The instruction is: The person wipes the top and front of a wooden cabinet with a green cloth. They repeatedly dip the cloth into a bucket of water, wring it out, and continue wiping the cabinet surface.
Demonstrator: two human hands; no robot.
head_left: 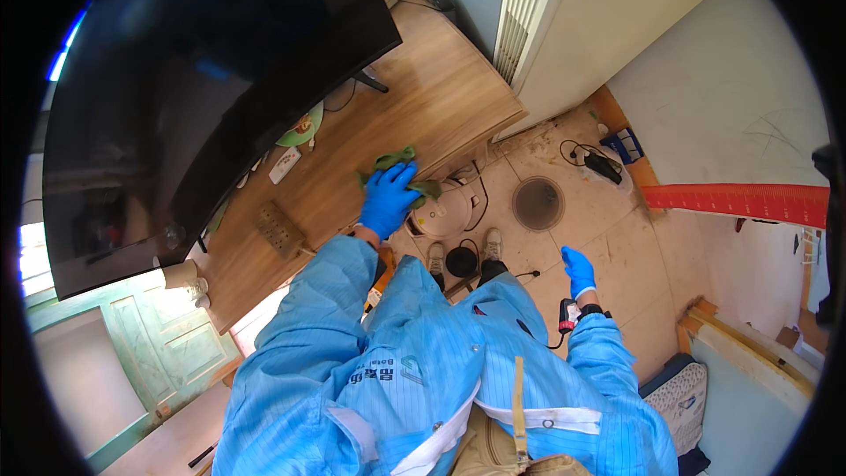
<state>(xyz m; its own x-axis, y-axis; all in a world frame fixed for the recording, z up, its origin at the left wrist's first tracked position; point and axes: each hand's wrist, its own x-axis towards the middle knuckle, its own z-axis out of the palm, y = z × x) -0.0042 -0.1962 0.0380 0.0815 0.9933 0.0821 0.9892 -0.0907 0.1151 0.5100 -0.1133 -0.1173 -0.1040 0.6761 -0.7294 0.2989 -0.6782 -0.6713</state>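
Clearly, the left hand [388,200] covers a green cloth [394,159] on the desk [441,106], mid-frame; whether it grips, I cannot tell. The right hand [578,271], right of centre, hangs empty, loosely open. Reaching too far upper left might bump the television [211,106].

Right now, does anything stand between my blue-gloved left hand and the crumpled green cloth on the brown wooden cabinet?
Nothing visible: the blue-gloved left hand lies directly on the crumpled green cloth, near the edge of the brown wooden cabinet.
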